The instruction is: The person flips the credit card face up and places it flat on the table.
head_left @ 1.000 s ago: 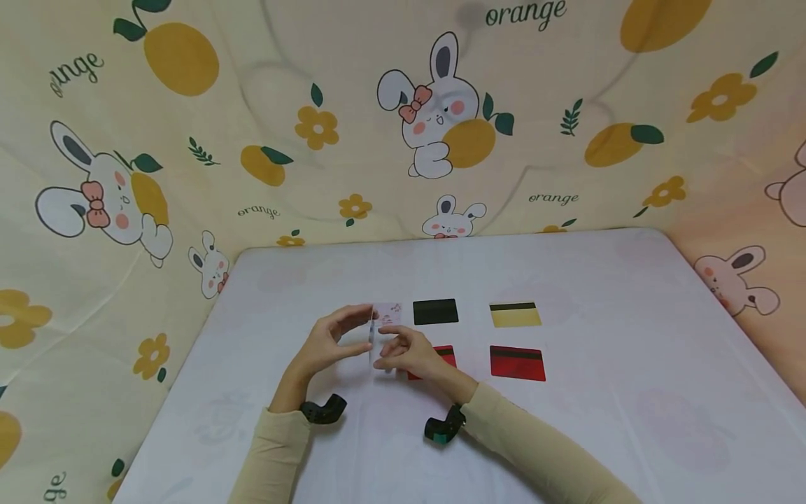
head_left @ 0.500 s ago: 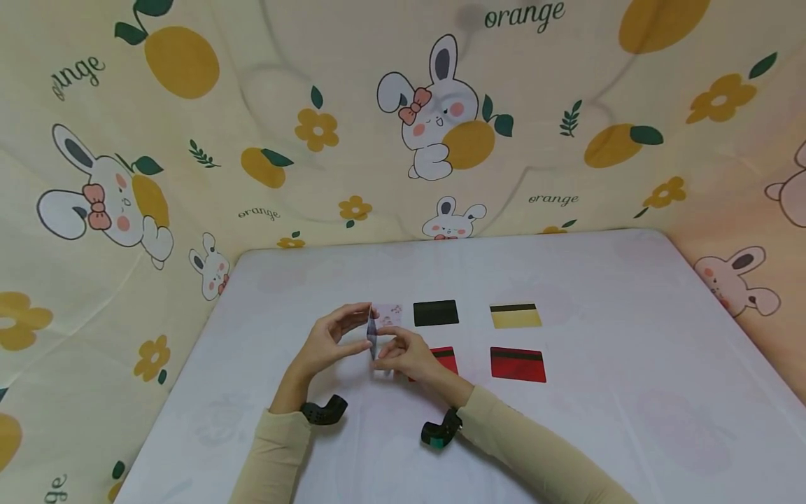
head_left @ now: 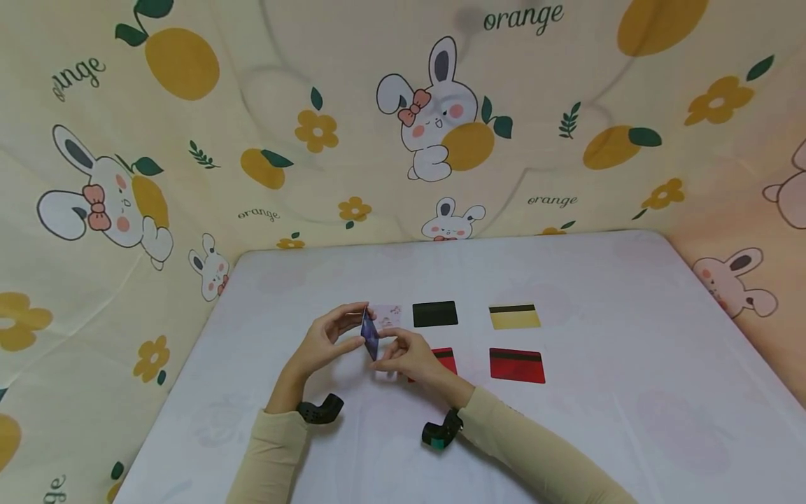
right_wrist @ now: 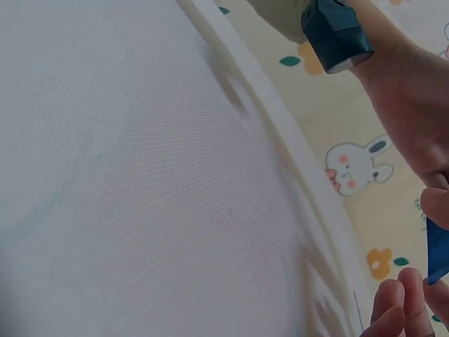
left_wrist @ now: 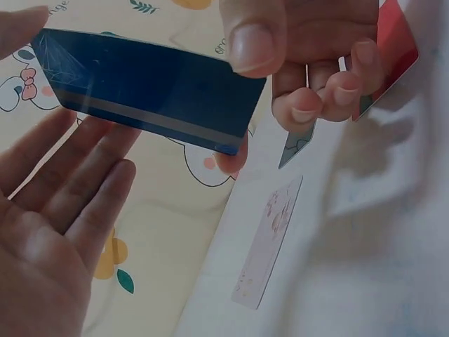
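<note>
A dark blue card with a pale stripe along one long edge is held upright above the table between both hands. My left hand holds its left side, thumb at one corner and fingers behind the lower edge. My right hand pinches its right side between thumb and index finger, the other fingers curled. In the right wrist view only a strip of the blue card shows at the right edge. A pale pink patterned card lies just behind the hands, partly covered.
On the white-covered table lie a black card, a gold card with a dark stripe, and a red card. Another red card is partly hidden by my right hand. A printed curtain hangs behind.
The card has turned from nearly edge-on so that its blue face shows in the head view. It has shifted slightly left, with both hands staying on it.
</note>
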Demonstrator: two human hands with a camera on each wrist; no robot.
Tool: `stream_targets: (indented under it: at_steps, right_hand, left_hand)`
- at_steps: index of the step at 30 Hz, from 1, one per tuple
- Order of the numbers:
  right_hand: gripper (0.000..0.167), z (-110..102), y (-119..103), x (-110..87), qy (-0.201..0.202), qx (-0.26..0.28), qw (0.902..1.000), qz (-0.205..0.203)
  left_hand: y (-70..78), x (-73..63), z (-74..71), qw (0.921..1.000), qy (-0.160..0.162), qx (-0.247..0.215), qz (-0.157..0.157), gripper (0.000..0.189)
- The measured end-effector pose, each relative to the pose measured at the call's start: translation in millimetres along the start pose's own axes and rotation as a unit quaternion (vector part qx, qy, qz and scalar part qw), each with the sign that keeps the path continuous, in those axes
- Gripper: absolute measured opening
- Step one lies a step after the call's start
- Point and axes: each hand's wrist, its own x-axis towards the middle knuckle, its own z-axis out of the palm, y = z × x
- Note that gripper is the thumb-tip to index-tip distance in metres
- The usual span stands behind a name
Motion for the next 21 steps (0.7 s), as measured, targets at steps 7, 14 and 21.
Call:
stream_targets:
  at_steps: [7, 14, 21]
  right_hand:
    - [0.053, 1.0, 4.4, 4.0, 0.006, -0.025, 0.9996, 0.012]
    - [0.054, -0.4, 6.2, 4.3, 0.007, -0.039, 0.9992, 0.005]
    - [0.055, -3.6, 4.8, 3.3, 0.014, -0.069, 0.9975, 0.003]
  left_hand:
    - [-2.7, -1.0, -0.7, 0.9999, 0.006, -0.014, 0.006, 0.050]
    - [-2.8, -1.8, -1.8, 0.9999, 0.003, -0.015, -0.004, 0.051]
    - [-1.6, -6.5, -6.4, 0.9991, 0.009, 0.017, -0.038, 0.051]
